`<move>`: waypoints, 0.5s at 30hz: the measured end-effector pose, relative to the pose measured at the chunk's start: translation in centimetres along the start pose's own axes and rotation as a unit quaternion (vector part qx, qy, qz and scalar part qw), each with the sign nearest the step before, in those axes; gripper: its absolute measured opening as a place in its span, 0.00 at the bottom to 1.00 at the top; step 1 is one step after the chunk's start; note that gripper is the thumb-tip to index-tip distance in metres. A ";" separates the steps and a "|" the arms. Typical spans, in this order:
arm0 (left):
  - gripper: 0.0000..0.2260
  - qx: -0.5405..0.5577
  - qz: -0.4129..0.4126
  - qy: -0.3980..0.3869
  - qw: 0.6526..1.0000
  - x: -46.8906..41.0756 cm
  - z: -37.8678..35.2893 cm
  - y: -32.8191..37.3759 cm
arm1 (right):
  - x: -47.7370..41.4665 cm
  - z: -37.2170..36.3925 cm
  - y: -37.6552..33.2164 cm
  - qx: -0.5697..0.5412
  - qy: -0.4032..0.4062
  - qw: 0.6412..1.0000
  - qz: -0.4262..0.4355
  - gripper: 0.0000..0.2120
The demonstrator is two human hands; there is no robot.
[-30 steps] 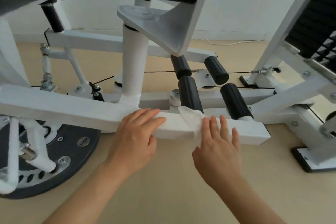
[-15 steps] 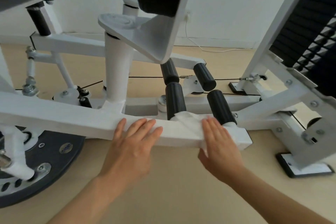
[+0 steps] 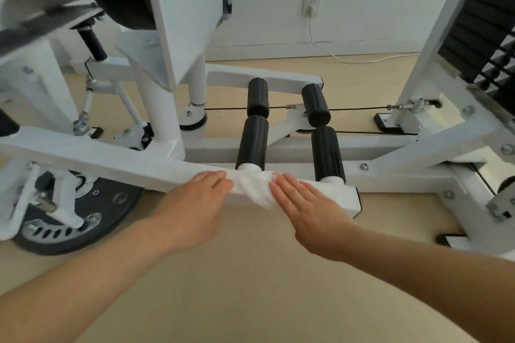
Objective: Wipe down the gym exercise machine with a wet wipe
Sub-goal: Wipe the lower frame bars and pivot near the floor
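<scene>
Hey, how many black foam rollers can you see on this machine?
4: near left roller and near right roller rise from the white bar; far left roller and far right roller sit behind them. More may be hidden.

The square steel frame bar [image 3: 111, 159] is plain white paint all over, and the crumpled wet wipe [image 3: 252, 191] is white too, so it nearly blends in. Cylindrical foam rollers [image 3: 326, 151] are black with fine lengthwise ribbing. Round weight plate [image 3: 111, 205] is black, smooth floor [image 3: 250, 273] pale beige.
</scene>
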State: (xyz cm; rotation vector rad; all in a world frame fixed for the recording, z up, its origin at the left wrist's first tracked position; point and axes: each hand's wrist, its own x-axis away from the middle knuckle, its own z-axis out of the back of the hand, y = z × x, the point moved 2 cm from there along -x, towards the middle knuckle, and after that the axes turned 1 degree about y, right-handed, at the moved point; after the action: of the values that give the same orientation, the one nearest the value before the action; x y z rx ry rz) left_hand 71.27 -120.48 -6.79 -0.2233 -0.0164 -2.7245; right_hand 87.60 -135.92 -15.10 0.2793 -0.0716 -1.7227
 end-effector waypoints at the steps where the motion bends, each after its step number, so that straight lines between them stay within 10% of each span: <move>1: 0.26 -0.026 0.003 -0.027 0.999 0.1 0.4 0.7 | 1.4 -0.3 2.0 0.014 -0.011 1.000 -0.006 0.39; 8: 0.21 -0.153 0.058 -0.151 0.975 -1.3 1.3 5.8 | 4.1 -1.4 7.2 -0.020 0.003 0.999 0.049 0.36; 15: 0.22 -0.150 0.103 -0.147 0.972 -2.4 0.6 10.4 | 3.3 -2.5 7.2 -0.295 0.096 0.948 0.073 0.25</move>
State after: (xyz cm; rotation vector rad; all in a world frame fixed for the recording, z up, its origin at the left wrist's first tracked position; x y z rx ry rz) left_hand 77.63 -129.05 -6.81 -0.6758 0.3199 -2.4524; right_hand 94.57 -140.17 -16.52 -0.0060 0.5480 -1.4847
